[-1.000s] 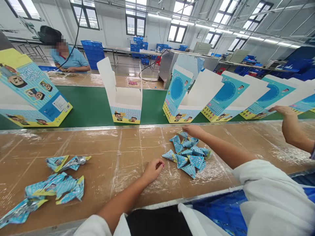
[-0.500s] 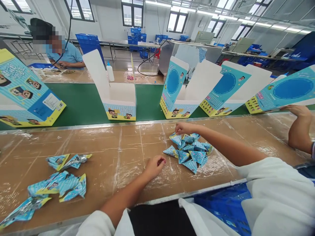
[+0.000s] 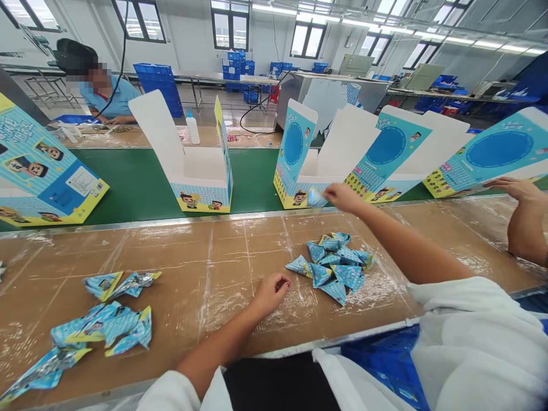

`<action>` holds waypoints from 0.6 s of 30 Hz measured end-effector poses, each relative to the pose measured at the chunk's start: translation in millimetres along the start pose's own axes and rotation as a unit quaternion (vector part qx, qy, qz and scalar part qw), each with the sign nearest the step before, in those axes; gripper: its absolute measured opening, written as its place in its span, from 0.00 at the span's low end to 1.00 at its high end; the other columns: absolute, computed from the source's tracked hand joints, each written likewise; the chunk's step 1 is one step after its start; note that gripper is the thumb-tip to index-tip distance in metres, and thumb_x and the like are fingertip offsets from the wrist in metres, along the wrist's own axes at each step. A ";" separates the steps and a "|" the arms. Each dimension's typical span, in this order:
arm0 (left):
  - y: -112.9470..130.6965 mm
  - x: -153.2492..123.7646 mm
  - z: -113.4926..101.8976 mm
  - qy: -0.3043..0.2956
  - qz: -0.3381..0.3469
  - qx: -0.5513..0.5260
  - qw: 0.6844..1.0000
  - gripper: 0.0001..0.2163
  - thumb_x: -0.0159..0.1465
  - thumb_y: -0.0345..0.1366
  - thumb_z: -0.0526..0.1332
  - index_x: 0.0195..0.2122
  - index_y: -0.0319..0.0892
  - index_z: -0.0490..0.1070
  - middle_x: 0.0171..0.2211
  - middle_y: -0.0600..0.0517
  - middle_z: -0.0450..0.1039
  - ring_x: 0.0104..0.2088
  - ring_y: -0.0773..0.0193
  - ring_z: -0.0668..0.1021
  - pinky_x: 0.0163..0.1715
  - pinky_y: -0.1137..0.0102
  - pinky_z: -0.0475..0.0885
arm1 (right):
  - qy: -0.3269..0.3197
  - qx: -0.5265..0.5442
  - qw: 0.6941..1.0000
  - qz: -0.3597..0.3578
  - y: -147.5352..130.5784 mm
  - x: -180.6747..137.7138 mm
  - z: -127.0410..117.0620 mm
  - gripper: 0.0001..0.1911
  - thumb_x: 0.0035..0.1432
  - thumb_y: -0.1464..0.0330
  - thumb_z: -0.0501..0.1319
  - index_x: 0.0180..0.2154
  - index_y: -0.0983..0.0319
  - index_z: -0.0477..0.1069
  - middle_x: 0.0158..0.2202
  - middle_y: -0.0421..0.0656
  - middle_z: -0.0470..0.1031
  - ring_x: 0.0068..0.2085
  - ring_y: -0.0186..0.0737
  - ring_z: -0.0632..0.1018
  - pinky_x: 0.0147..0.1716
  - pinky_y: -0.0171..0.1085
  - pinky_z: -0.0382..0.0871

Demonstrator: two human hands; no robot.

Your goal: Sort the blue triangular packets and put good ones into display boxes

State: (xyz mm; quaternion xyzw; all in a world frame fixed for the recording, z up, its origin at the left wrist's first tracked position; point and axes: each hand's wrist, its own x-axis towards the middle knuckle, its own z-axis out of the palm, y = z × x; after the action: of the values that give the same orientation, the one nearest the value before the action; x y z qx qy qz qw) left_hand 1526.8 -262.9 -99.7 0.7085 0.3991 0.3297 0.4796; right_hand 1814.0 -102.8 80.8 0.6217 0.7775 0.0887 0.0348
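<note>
The packets (image 3: 346, 275) are blue and yellow, the belt (image 3: 252, 178) green.

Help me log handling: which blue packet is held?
The blurred packet in the right hand, held before an open box; the piled packets and left-side group lie on the table.

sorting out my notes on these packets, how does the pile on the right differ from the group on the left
The pile is heaped close together; the group is spread over more of the brown tabletop.
Packets in the pile look plump and pyramid-shaped; those in the group look flatter and longer.
Broad silver patches show in the group; the pile shows mostly blue print.
Both are blue packets with yellow parts.
</note>
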 end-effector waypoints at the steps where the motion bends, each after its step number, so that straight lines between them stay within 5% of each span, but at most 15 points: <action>1: 0.0 -0.2 0.0 -0.001 -0.001 0.001 1.000 0.08 0.60 0.35 0.56 0.34 0.40 0.73 0.30 0.51 0.73 0.32 0.65 0.72 0.34 0.71 0.66 | 0.035 0.009 0.999 0.033 13.8 -1.2 -8.5 0.18 0.63 0.68 0.47 0.38 0.67 0.75 0.39 0.53 0.76 0.41 0.47 0.73 0.41 0.38 0.63; 9: -0.6 -1.0 -1.6 -0.004 -0.007 0.002 1.000 0.08 0.60 0.36 0.56 0.33 0.40 0.73 0.30 0.51 0.72 0.31 0.64 0.72 0.34 0.71 0.66 | 0.072 0.043 0.991 0.103 73.1 -42.0 1.6 0.11 0.57 0.67 0.55 0.30 0.64 0.74 0.34 0.50 0.77 0.37 0.46 0.75 0.37 0.37 0.64; 14: -1.6 -1.4 -3.1 -0.004 -0.009 0.004 1.000 0.07 0.61 0.36 0.56 0.34 0.40 0.73 0.31 0.51 0.73 0.32 0.64 0.73 0.34 0.71 0.66 | 0.044 0.147 0.950 0.272 113.1 -68.4 10.3 0.12 0.59 0.66 0.55 0.33 0.65 0.75 0.25 0.46 0.76 0.29 0.40 0.75 0.32 0.34 0.64; 18: -1.2 -2.2 -4.0 -0.004 -0.012 0.007 1.000 0.08 0.61 0.36 0.56 0.33 0.40 0.73 0.31 0.51 0.74 0.32 0.64 0.73 0.33 0.71 0.66 | 0.051 0.122 0.931 0.340 143.2 -86.2 14.4 0.09 0.56 0.68 0.58 0.29 0.66 0.75 0.18 0.46 0.71 0.25 0.41 0.74 0.29 0.36 0.63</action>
State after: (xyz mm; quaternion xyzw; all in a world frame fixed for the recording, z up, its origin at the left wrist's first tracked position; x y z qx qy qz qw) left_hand 1522.1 -262.9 -99.8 0.7082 0.4082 0.3186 0.4799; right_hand 1973.2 -155.0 87.8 0.8432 0.5247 0.0307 -0.1131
